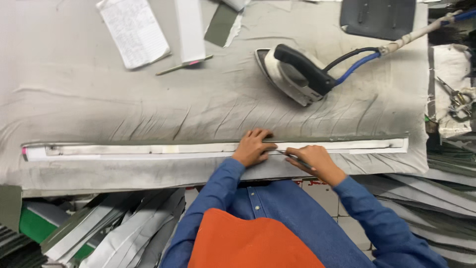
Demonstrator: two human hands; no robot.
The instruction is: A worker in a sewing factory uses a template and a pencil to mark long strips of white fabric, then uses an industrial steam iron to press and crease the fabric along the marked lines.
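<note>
While we bent over the padded table (99,99), both hands worked 1 long strip (148,149).
Our left hand (254,147) pressed flat on it, fingers together; our right hand (313,162), just beside, pinched a thin tool (292,158) against it. Beyond our hands sat an iron (295,74).

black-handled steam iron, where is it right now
In the head view, the black-handled steam iron rests on the grey padded table, upper right, beyond both hands.

Even, soft overhead light, faint shadows, no glare, sharp centre, slight wide-angle bending at the edges.
</note>
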